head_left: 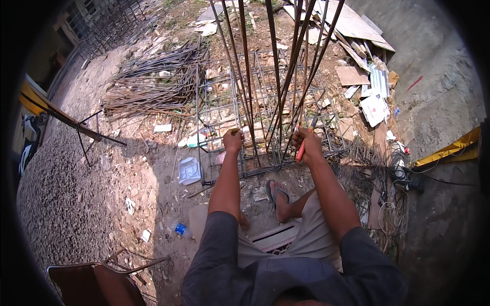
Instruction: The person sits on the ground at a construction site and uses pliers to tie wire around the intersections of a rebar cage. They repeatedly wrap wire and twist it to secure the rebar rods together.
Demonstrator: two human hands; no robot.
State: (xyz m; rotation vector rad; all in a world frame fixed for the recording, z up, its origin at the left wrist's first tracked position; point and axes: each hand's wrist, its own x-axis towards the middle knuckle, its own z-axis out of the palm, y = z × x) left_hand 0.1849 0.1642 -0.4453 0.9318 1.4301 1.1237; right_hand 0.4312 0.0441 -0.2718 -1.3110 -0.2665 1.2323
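- Outdoors, at the left of the frame, a heap of loose steel rods (153, 81) lies on bare dirt, apart from the work and not yet built into anything.
- At centre, a rebar cage (265, 112) lies on the ground, its grid of bars already formed, with long upright bars (275, 56) rising from it toward the top edge.
- Just left of centre, the left hand (233, 140) is closed in a fist around one cage bar.
- Right of centre, the right hand (308, 143) has its fingers clamped on a red-handled tool (301, 151) held against the cage; by my judgement, tying is partway through.
- At upper right, scrap boards (352, 25) are piled.
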